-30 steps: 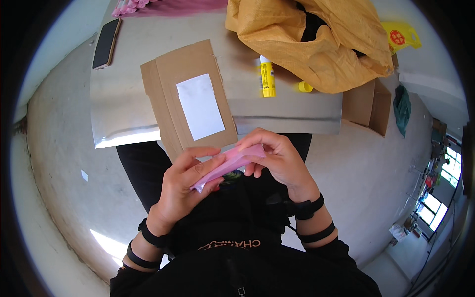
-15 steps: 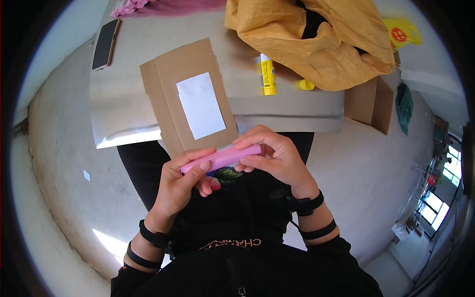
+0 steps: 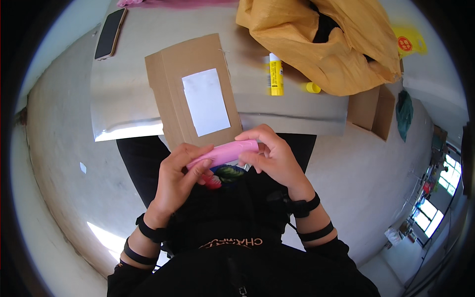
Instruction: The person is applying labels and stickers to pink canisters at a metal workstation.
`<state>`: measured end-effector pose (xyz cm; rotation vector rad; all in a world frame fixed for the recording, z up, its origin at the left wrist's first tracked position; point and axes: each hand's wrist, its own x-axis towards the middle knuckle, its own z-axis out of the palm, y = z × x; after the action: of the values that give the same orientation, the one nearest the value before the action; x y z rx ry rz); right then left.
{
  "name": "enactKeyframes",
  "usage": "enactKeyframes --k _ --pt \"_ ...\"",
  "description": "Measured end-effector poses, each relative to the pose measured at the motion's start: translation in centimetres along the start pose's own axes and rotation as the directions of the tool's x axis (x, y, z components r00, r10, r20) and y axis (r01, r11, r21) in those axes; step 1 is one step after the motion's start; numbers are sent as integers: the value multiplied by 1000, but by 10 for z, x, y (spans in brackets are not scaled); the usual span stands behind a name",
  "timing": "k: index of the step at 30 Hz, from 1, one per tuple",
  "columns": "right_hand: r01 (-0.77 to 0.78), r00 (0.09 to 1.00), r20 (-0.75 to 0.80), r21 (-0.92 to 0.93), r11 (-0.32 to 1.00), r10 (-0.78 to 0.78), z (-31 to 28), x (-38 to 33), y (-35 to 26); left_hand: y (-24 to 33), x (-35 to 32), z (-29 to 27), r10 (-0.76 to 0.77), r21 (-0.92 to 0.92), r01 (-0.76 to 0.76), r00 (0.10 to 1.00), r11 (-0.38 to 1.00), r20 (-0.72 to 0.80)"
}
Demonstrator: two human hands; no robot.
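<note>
While a second ago the pink packet (image 3: 223, 153) was tilting down toward the person's left, it is now lying almost level between both hands, just above the lap and just in front of the near edge of the desk (image 3: 123, 94). The left hand (image 3: 175, 180) is gripping the packet's left end, thumb on top and fingers curled beneath. The right hand (image 3: 269, 156) is pinching the right end with its fingertips. The levelling suggests the person is straightening or turning the packet rather than setting it down.

On the desk, a flat brown cardboard box (image 3: 190, 89) is lying slightly tilted, overhanging the near edge, with a plain white rectangular label (image 3: 205, 101) in its middle. To its right a yellow and white glue stick (image 3: 275, 74) is lying uncapped, and its yellow cap (image 3: 312, 87) is resting nearby. A crumpled yellow sack (image 3: 336, 39) is filling the far right. A dark phone (image 3: 110, 33) is lying at the far left corner. A small open cardboard box (image 3: 373, 109) is sitting beside the desk's right end.
</note>
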<state>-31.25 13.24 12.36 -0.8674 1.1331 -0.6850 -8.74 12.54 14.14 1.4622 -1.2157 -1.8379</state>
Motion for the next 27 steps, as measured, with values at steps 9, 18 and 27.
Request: enactKeyframes --k 9,18,27 --pt "53 998 -3 -413 909 -59 -3 26 18 -18 18 -22 111 223 -120 992 967 54" --pt "316 927 62 -663 678 -371 -12 81 40 -52 58 -21 431 628 -269 895 731 -117" --pt "319 902 55 -752 577 -427 -9 87 53 -66 63 -11 509 736 -189 827 650 -238"
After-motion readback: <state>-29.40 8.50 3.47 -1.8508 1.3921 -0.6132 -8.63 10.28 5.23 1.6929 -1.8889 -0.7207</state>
